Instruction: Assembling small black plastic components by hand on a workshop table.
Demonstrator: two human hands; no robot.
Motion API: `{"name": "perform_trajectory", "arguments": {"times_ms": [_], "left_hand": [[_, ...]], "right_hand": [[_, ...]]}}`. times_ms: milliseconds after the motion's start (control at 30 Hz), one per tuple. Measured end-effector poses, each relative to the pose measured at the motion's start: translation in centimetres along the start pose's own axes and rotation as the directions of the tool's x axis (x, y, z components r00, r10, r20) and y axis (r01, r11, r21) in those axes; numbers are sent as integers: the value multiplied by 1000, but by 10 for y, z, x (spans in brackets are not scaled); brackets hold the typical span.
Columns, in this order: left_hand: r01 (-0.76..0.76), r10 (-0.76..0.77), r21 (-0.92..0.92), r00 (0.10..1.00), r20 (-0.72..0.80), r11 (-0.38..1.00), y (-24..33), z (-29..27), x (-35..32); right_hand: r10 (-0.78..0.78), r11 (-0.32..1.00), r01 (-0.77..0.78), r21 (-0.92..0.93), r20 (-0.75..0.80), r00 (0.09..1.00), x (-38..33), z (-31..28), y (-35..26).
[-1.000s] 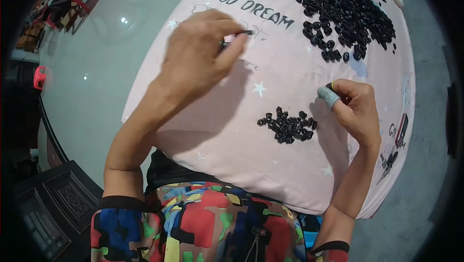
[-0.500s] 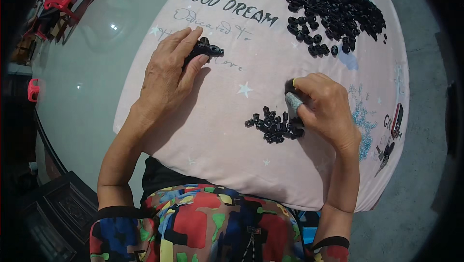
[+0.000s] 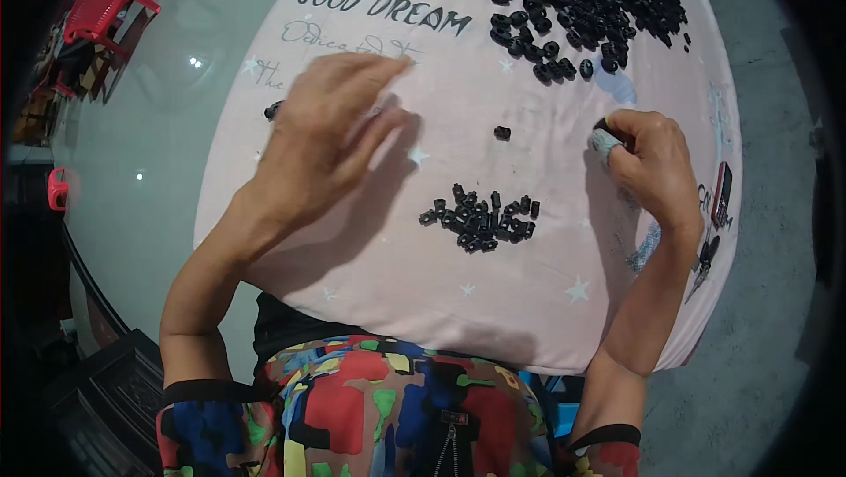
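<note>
My left hand (image 3: pixel 339 129), a little blurred, hovers over the pink cloth with fingers and thumb apart and nothing visible between them. A black part (image 3: pixel 273 110) peeks out at its left, mostly hidden behind the hand. One small ribbed black plastic piece (image 3: pixel 502 133) lies alone between my hands. My right hand (image 3: pixel 656 160) is off to the right with its fingers curled together; grey and black covers wrap the fingertips, and whatever they pinch is hidden. Nearer to me sits a small heap of black plastic pieces (image 3: pixel 480 221).
A large heap of similar black pieces (image 3: pixel 573 1) spreads over the table's far side. Along the right edge lie a dark red phone-like device (image 3: pixel 723 191) and a dark tool (image 3: pixel 708 252). The pink printed cloth (image 3: pixel 423 283) covers the table. A red plastic chair (image 3: pixel 110 6) stands far left.
My left hand has let go of the black parts it held and opened. My right hand has moved right and away from the small heap. A lone piece now lies between the hands.
</note>
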State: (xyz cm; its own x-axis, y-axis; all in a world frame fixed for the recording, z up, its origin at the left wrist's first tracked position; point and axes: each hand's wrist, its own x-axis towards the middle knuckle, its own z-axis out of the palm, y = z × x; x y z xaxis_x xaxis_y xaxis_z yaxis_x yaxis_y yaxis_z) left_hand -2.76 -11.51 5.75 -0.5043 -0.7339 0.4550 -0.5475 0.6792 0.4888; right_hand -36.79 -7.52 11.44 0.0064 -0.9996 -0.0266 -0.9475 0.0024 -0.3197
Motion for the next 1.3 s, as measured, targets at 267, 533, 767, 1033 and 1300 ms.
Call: {"name": "perform_trajectory", "arguments": {"times_ms": [267,533,767,1033,1300], "left_hand": [[-140,166,-143,968,189,980,34,56,40],[-15,85,-225,950,301,974,33,60,37],[88,-26,-289,977,211,953,25,70,42],[66,-23,-289,988,150,955,22,75,40],[106,-51,-411,988,144,906,19,75,41]], "right_hand": [[107,989,-106,-100,6,994,-1,-14,25],[189,927,-225,-299,-145,971,3,-14,42],[185,976,-199,-86,-154,971,11,-1,41],[64,998,-61,24,-169,984,11,5,24],[-41,996,30,-82,-132,990,9,15,17]]}}
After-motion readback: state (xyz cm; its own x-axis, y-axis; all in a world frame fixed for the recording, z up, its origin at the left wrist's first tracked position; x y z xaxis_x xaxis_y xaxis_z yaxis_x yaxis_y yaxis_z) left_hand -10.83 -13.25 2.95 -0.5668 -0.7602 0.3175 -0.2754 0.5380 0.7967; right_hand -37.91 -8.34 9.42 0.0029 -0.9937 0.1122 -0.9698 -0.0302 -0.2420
